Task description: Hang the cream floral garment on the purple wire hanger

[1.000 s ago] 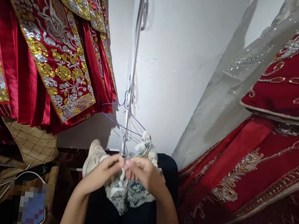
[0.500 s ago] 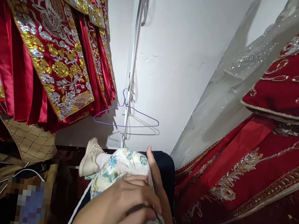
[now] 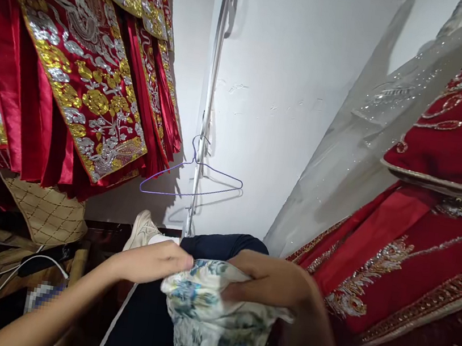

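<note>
A white floral cloth [image 3: 199,306] with blue and green flowers hangs over my lap, its lower part smeared by motion. I cannot tell what kind of garment or cover it is. My left hand [image 3: 161,260] pinches its upper left corner. On the upper right, my right hand [image 3: 269,281] grips the edge, with the thumb lying across the front; this hand is blurred. The cloth's top edge runs between the two hands. Beneath it are dark blue trousers [image 3: 221,245] on bent legs and a pale sneaker [image 3: 140,232].
A purple wire hanger [image 3: 189,194] hangs on a metal wall rail [image 3: 212,79]. Red embroidered garments with gold and silver work [image 3: 96,91] are at left; more beaded red garments [image 3: 418,251] and sheer white fabric [image 3: 347,143] are at right. A white cable [image 3: 45,257] lies at lower left.
My hands were together over the bunched cloth, left over right. Now they are apart, holding its upper edge at two sides, and the cloth is spread lower between them.
</note>
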A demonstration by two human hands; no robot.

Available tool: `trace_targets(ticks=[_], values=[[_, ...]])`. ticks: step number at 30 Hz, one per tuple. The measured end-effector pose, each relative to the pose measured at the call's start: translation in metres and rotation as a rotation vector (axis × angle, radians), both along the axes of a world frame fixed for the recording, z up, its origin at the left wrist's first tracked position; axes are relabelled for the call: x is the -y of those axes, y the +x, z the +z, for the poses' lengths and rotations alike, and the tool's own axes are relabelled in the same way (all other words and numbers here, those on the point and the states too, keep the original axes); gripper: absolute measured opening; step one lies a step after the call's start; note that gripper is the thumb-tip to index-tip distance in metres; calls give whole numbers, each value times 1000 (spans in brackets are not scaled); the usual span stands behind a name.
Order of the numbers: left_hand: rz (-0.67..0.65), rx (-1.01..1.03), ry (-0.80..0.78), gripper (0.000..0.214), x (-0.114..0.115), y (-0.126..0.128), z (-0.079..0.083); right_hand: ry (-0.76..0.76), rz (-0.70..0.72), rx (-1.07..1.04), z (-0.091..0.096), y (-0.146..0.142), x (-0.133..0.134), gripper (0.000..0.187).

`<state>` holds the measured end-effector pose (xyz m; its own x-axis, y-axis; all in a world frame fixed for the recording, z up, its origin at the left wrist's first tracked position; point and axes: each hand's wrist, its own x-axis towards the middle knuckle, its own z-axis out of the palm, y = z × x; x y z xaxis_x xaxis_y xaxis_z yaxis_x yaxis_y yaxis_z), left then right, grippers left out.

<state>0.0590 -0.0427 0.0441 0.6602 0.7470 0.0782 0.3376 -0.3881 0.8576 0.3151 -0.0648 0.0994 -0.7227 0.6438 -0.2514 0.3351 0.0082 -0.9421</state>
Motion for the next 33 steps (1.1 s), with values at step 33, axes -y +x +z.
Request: trace_targets(ticks=[33], values=[[440,-466,556,28,-82,-107,-27,781,-644,55,-102,-2,-153,19]])
